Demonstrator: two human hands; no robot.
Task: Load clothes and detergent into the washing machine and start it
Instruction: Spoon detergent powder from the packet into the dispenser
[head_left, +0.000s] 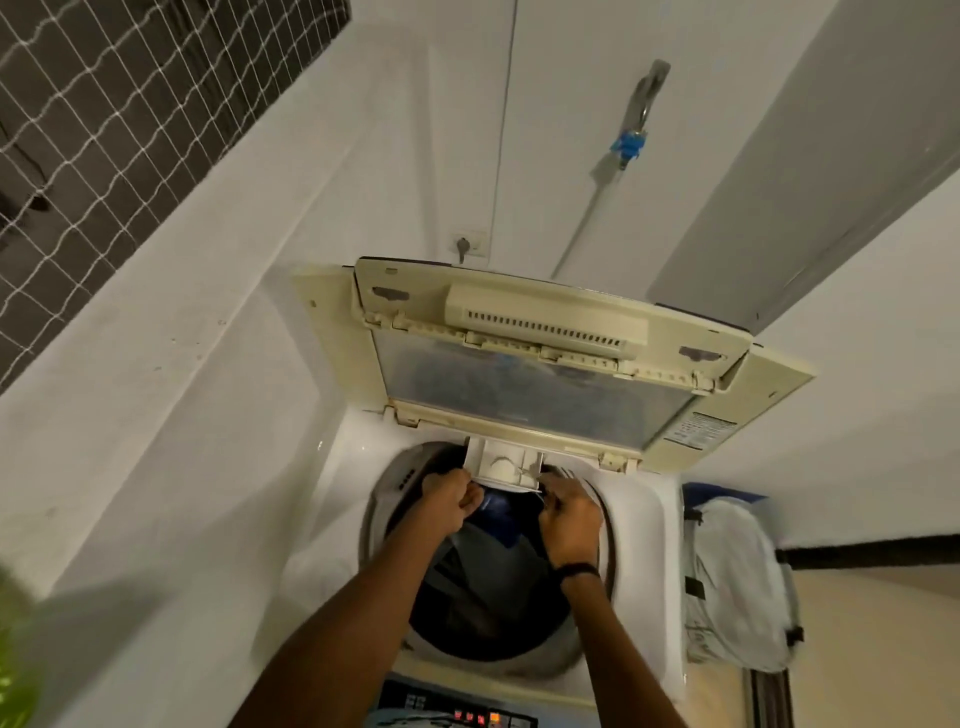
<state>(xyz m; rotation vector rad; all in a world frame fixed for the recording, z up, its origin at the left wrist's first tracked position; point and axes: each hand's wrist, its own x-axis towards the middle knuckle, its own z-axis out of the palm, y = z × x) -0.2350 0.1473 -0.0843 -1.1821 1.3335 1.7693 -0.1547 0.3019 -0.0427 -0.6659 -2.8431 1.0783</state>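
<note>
A white top-load washing machine stands with its lid raised. Dark clothes lie in the drum. At the drum's back edge the detergent drawer is pulled out, with white powder in it. My left hand grips the drawer's left front corner. My right hand, with a black band on its wrist, is curled at the right front corner and pinches a thin pale scoop handle that reaches into the drawer.
The control panel with red lights is at the near edge. A white laundry bag stands right of the machine. A tap with a blue fitting and a wall socket are behind it. A wall ledge runs along the left.
</note>
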